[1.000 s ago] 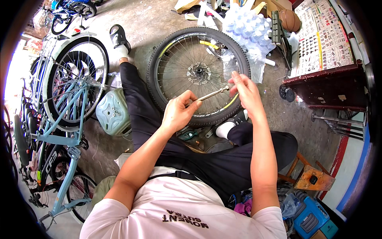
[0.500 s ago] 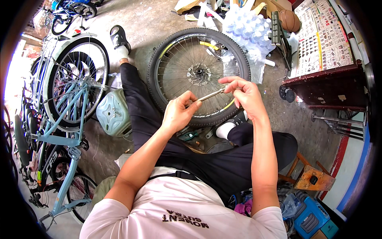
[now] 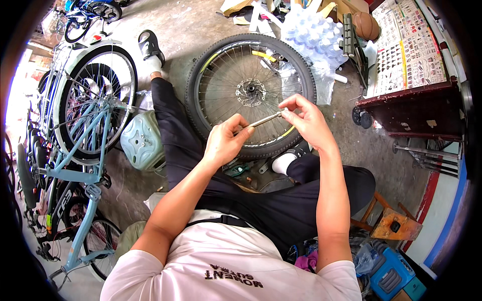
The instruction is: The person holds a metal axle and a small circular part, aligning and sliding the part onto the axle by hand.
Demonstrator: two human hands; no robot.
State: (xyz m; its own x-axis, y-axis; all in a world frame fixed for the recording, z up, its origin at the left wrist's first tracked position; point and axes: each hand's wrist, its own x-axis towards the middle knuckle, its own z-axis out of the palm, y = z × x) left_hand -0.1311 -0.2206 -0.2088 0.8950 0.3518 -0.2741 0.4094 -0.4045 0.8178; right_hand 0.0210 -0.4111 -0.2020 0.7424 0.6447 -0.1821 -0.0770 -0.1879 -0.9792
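Note:
A thin metal rod (image 3: pixel 265 120) is held slantwise between my two hands, its right end a little higher. My left hand (image 3: pixel 226 141) is closed around the rod's left end, with thumb and forefinger pinching it. At the other end, the thumb and forefinger of my right hand (image 3: pixel 307 123) pinch the tip. Beneath the rod lies a bicycle wheel (image 3: pixel 191 95) with a knobby black tyre. A disc brake rotor (image 3: pixel 250 92) sits at its hub. My hands hover over the wheel's near rim.
A pale green plastic stool (image 3: pixel 141 140) stands left of my leg, by several parked bicycles (image 3: pixel 95 173). Beyond the wheel is a pack of plastic bottles (image 3: pixel 316 40). At right are a dark red cabinet (image 3: pixel 411 113), a wooden stool (image 3: pixel 396 224) and a blue case (image 3: pixel 391 271).
My right hand has shifted slightly left and up; its thumb and forefinger have closed on the rod's right end. My left hand keeps its grip in nearly the same place.

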